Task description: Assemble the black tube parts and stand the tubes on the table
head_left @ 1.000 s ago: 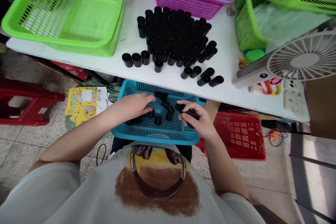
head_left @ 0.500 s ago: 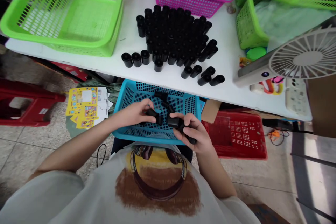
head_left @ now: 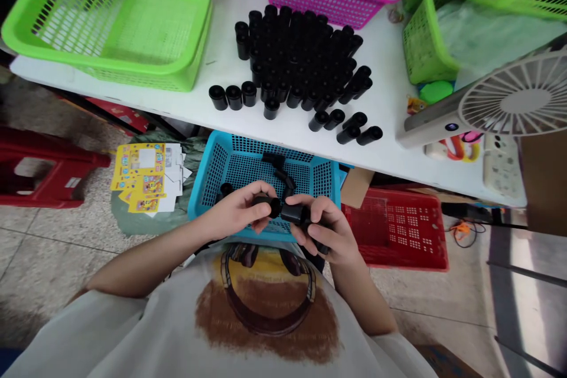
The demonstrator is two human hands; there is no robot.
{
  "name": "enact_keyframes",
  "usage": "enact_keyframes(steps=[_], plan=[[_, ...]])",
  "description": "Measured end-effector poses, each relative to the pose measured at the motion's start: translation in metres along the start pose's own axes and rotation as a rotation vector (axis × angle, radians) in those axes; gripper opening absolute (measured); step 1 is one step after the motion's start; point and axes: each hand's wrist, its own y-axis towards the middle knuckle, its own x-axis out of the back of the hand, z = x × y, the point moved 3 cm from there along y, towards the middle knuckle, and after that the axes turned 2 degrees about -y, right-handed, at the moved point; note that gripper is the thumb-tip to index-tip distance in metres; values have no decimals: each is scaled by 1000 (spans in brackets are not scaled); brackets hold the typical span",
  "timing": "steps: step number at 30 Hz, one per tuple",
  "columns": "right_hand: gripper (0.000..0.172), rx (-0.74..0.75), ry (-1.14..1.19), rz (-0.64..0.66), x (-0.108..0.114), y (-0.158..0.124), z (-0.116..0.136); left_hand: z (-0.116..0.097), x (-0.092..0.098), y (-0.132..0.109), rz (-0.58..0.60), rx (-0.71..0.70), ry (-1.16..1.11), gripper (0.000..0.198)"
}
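Left fingers (head_left: 256, 212) gripping a black tube (head_left: 275, 207), mostly covered, right fingers (head_left: 325, 235) around a black piece (head_left: 295, 212), partly hidden

Held parts (head_left: 292, 212): black. Basket (head_left: 210, 180): blue, grid-patterned. Tub (head_left: 146, 29), 10 o'clock: lime green. Crate (head_left: 376, 221), 4 o'clock: red.

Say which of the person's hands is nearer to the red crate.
Right. The right hand is close by the left end of the red crate; the left hand is farther left, beyond the right hand.
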Motion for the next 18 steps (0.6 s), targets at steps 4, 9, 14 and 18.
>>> enact_keyframes(steps=[4,9,14,18], plan=[[18,-5,13,-20,0,1,-4,0,-3,0,3,4,-48,62],[11,-18,-132,24,-2,2,-7,4,-2,-1,56,10,36,56],[16,-38,-614,-22,-4,3,-2,-2,1,-1,24,-4,480,35],[23,-25,-533,-40,2,1,0,-13,0,1,34,-179,696,31]])
